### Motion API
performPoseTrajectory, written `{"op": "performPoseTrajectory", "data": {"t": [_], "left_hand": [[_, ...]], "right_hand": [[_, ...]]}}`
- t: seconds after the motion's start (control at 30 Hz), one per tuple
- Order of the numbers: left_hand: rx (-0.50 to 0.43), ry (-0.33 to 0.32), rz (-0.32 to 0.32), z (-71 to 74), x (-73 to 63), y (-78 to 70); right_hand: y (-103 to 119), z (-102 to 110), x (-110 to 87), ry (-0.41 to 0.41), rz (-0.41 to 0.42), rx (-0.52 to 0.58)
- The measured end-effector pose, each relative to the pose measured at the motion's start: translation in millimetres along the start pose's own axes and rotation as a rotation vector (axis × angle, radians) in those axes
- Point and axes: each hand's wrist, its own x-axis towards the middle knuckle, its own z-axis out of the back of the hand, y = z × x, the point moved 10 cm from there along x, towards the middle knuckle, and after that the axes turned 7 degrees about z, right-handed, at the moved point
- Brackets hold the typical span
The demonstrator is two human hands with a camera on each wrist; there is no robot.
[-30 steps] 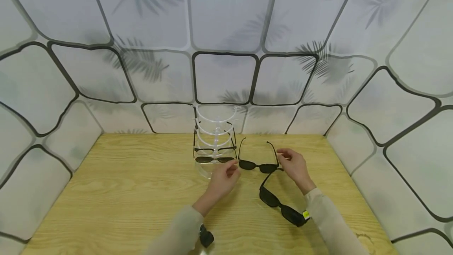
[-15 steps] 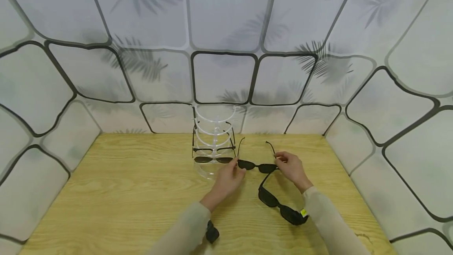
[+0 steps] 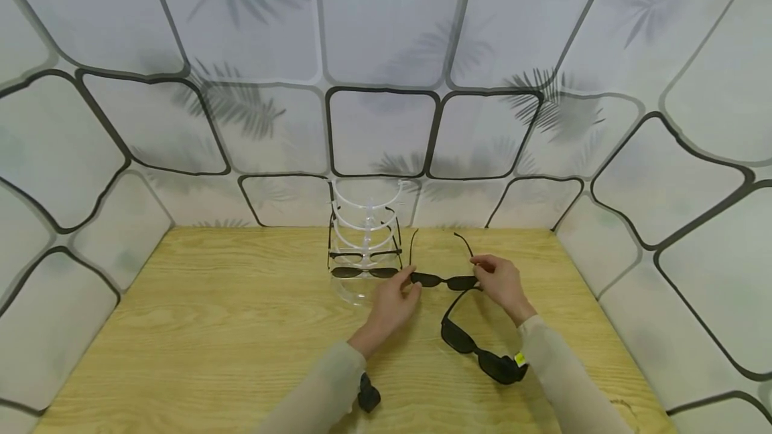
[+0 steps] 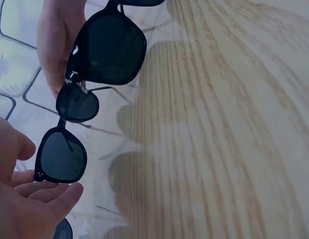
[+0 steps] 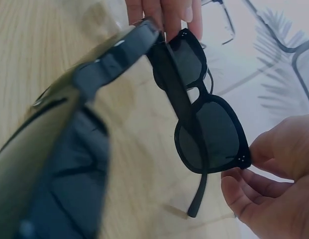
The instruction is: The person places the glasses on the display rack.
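A pair of black sunglasses [image 3: 428, 280] stands between the two hands, dark lenses toward me and both temples pointing back. My left hand [image 3: 391, 301] holds its left end, with fingers [image 4: 54, 194] at the frame's corner. At the other end, my right hand [image 3: 500, 284] pinches the hinge corner between thumb and fingers; the right wrist view shows this hand [image 5: 278, 174] there too. Nearer me lies a second, bulkier pair of black sunglasses [image 3: 460, 338] with a yellow sticker, close to my right sleeve. Its lenses look large and blurred in the right wrist view.
Just left of the hands stands a clear display rack [image 3: 369, 223]. Thin-framed glasses [image 3: 346, 257] and brown-tinted sunglasses [image 3: 346, 272] sit on its lower tiers. The wooden table [image 3: 229, 327] ends at a patterned backdrop [image 3: 386, 132]. A black device [image 3: 368, 394] is at my left wrist.
My left hand has moved right and up to the sunglasses' left end, and my right hand has closed on the right end. The sunglasses have shifted slightly right and up in view.
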Motion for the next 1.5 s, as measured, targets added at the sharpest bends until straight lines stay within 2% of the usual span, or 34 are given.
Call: {"op": "performPoseTrajectory", "data": {"t": [0.17, 0.33, 0.53, 0.67, 0.87, 1.27, 1.33, 1.5], "left_hand": [[-0.065, -0.051, -0.010, 6.8, -2.2, -9.6], [-0.093, -0.111, -0.055, 13.6, -5.1, -21.3], [-0.121, -0.132, -0.094, 17.3, -9.1, -29.1], [-0.173, -0.101, -0.097, 20.2, -11.7, -32.0], [-0.243, -0.012, -0.013, 24.1, -17.5, -30.2], [-0.346, 0.065, 0.059, 48.9, -32.0, -40.9], [-0.356, 0.065, 0.061, 54.1, -34.6, -42.4], [-0.379, 0.058, 0.009, 65.0, -41.5, -49.3]], "right_hand": [[9, 14, -2.2, -0.036, 0.039, 0.020], [14, 25, -8.6, -0.054, 0.040, 0.050], [19, 37, -19.9, -0.072, 0.026, 0.080], [25, 43, -28.0, -0.075, 0.028, 0.098], [35, 49, -36.5, -0.075, 0.037, 0.107], [56, 50, -49.0, -0.051, 0.078, 0.151], [61, 50, -49.9, -0.054, 0.092, 0.154], [73, 51, -51.0, -0.060, 0.126, 0.156]]}}
